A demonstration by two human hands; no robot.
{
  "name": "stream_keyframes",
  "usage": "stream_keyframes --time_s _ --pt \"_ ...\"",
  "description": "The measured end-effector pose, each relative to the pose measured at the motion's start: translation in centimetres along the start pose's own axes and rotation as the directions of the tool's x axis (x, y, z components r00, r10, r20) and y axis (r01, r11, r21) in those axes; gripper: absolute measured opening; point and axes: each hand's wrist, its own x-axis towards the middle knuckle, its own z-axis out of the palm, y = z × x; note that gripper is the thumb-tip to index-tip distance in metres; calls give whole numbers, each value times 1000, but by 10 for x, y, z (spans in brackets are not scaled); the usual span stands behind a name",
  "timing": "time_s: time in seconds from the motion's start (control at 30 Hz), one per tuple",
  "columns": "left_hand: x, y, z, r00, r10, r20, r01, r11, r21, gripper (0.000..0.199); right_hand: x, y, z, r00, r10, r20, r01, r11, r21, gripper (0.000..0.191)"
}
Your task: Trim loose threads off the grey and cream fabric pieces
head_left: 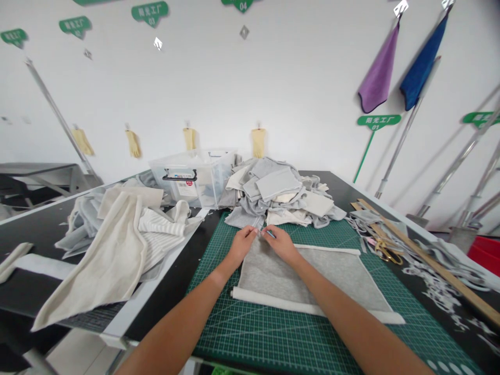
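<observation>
A grey cloth piece [281, 276] with white rolled edges lies flat on the green cutting mat [250, 333]. At its far left corner my left hand [242, 244] pinches the cloth between thumb and fingers. Right beside it, my right hand [280, 242] is closed at the same corner, with a small blue item [271, 234] showing between its fingers; what that item is cannot be made out. The fingertips of both hands nearly touch.
A heap of grey and white cloths [277, 187] lies beyond the mat, beside a clear plastic box [195, 177]. More cloths [105, 245] lie left. Gold scissors [386, 252], a long wooden strip [433, 265] and white scraps [433, 291] are on the right.
</observation>
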Motion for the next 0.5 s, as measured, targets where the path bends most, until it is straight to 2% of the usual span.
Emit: stream_keyframes --time_s 0.1,0.3,0.5 --pt "-1 2 -1 1000 7 -7 -7 1000 21 36 -4 -2 -1 1000 14 -24 -14 1000 -11 31" --pt "1 1 -3 998 56 35 -54 998 -36 31 -11 -11 -2 1000 22 8 -22 996 -89 29" --pt "3 0 -3 998 59 38 -56 996 -66 27 -15 -18 -2 999 -15 32 21 983 -184 28"
